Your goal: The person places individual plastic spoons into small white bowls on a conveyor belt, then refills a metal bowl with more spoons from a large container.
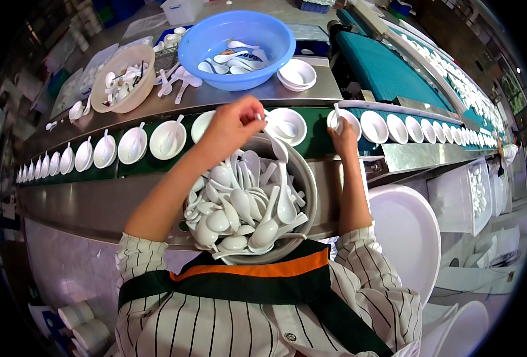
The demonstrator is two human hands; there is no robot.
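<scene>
My left hand (238,122) pinches the handle end of a white ceramic spoon (277,145), which hangs over a round basin (310,178) heaped with white spoons (241,205). My right hand (344,134) holds another white spoon (337,114) by its lower part, at a white bowl (350,117) on the conveyor belt. Just left of that is a bowl (289,127) in which no spoon shows. One more bowl (202,125) is partly behind my left forearm. Farther left, bowls with a spoon in each, such as this one (167,140), stand in a row on the green belt (319,145).
Behind the belt, a steel ledge (241,96) carries a blue basin (192,49) of spoons, stacked bowls (297,73), a cream tub (129,100) and loose spoons (185,80). More bowls (397,128) line the belt to the right. A large white tub (402,232) stands near my right elbow.
</scene>
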